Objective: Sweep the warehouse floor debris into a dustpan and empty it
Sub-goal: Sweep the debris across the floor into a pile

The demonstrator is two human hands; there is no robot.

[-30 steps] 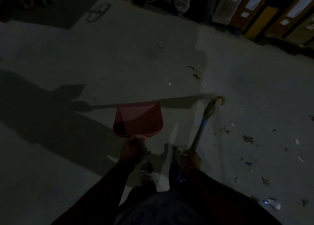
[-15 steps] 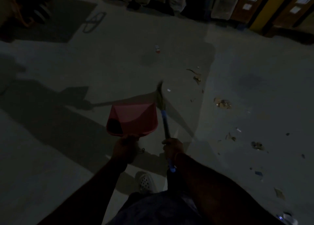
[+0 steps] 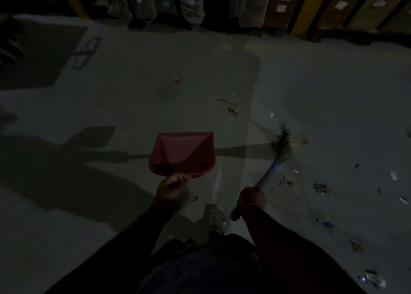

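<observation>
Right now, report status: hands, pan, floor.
Left hand grips red plastic dustpan. Right hand grips blue-handled broom, head right of pan. Scattered debris unswept, right side.

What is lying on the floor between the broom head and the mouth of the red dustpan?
Nothing visible. The floor between the broom head and the red dustpan shows only shadow. The debris lies scattered to the right of the broom, on its far side from the pan.

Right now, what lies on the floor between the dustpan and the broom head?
In the head view, only bare floor crossed by a shadow separates the dustpan from the broom head.
</observation>
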